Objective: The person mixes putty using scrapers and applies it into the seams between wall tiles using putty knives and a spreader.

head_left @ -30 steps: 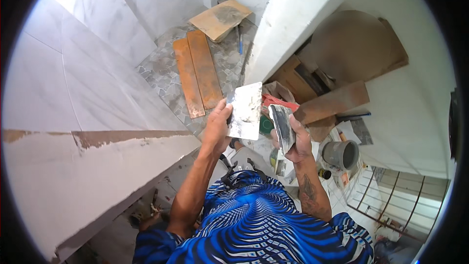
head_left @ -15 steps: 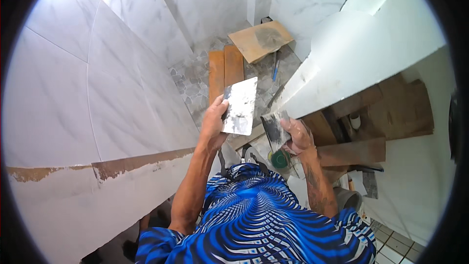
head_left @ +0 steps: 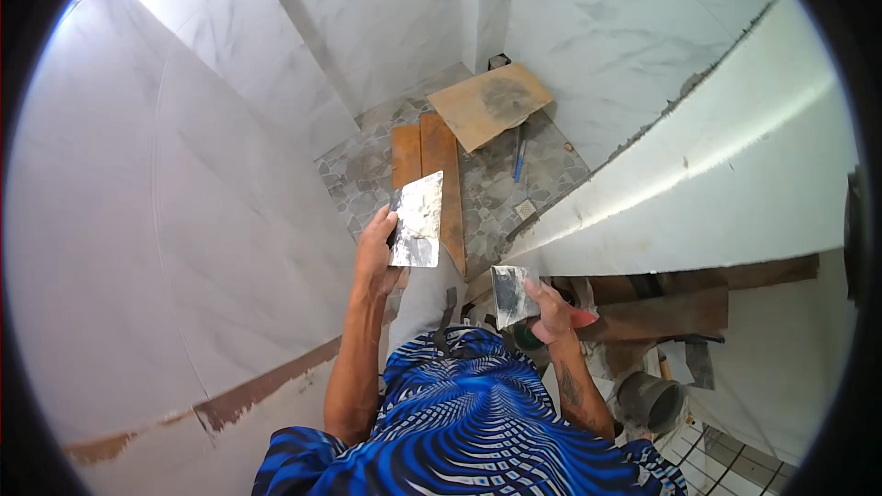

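Note:
My left hand (head_left: 373, 246) is closed round a flat rectangular metal plate (head_left: 418, 220), smeared with pale paste, held upright over the brown boards behind it. To its right and a bit lower, my right hand (head_left: 551, 310) grips a smaller putty knife (head_left: 511, 297) with a dark blade crusted in pale residue. The two tools are apart. Below them are my legs and patterned blue shirt, with part of a green round container (head_left: 529, 338) showing beneath my right hand.
Marbled walls (head_left: 588, 9) surround a stone-patterned floor (head_left: 487, 188) holding rusty orange boards (head_left: 446, 156), a tan sheet (head_left: 482, 92) and a blue stick (head_left: 520, 161). A thick white wall edge (head_left: 698, 211) juts from the right; below it lie brown panels (head_left: 666, 317) and a grey bucket (head_left: 650, 401).
My view has swung toward the marbled walls, with the white edge now filling more of the right side. Both hands, still gripping their tools, sit lower in the picture; the left is farther left.

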Demonstrator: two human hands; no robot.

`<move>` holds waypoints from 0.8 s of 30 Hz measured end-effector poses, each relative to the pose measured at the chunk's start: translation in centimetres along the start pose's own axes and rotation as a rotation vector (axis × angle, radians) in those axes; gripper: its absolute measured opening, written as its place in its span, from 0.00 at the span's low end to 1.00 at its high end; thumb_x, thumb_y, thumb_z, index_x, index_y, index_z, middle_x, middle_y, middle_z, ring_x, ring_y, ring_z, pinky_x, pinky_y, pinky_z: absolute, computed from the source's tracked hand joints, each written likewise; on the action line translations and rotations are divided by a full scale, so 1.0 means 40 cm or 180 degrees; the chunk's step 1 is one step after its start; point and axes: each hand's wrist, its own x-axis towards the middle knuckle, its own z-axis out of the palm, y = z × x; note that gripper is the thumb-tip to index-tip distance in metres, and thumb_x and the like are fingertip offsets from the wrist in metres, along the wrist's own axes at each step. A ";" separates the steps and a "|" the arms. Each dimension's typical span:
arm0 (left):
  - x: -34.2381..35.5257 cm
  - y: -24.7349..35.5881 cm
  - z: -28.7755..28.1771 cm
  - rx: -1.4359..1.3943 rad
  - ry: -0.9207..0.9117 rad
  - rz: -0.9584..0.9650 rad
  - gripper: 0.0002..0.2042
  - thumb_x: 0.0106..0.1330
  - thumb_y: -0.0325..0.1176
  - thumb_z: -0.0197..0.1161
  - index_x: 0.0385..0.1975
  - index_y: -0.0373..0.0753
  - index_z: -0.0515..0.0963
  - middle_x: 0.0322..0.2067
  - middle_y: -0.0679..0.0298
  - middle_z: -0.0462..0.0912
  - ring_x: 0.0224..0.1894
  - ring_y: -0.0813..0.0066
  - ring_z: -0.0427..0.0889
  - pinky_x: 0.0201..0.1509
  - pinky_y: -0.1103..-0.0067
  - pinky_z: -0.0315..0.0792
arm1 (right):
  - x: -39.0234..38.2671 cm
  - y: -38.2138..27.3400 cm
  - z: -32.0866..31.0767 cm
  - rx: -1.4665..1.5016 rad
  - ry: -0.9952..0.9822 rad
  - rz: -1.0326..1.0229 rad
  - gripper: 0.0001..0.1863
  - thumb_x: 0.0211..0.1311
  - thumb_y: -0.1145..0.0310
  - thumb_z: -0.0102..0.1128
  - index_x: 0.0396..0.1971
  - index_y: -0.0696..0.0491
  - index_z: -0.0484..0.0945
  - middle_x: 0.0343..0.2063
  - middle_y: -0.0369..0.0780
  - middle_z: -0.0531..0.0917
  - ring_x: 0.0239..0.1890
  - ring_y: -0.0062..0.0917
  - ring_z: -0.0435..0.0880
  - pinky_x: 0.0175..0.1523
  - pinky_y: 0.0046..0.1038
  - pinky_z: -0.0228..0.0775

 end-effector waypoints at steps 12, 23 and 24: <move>0.419 0.117 -0.058 0.0071 -0.0311 -0.0379 0.18 0.72 0.30 0.44 0.58 0.29 0.65 0.47 0.56 0.77 0.46 0.73 0.80 0.50 0.76 0.75 | 0.263 -0.026 0.085 0.0283 0.0749 -0.0247 0.17 0.65 0.63 0.57 0.49 0.56 0.74 0.37 0.36 0.80 0.35 0.23 0.79 0.32 0.29 0.68; 0.774 0.384 -0.241 0.0344 -0.0264 -0.0667 0.18 0.73 0.30 0.46 0.58 0.29 0.65 0.47 0.57 0.78 0.42 0.73 0.81 0.46 0.76 0.79 | 0.579 -0.101 0.397 0.0139 0.0535 0.0006 0.21 0.67 0.61 0.54 0.55 0.56 0.71 0.44 0.40 0.80 0.44 0.29 0.79 0.43 0.35 0.71; 0.797 0.411 -0.248 0.0353 -0.0350 -0.0660 0.18 0.73 0.30 0.46 0.58 0.29 0.65 0.46 0.57 0.78 0.42 0.73 0.82 0.46 0.76 0.79 | 0.598 -0.105 0.416 0.0158 0.0440 -0.0031 0.23 0.67 0.59 0.53 0.57 0.56 0.70 0.44 0.40 0.80 0.45 0.29 0.79 0.43 0.36 0.71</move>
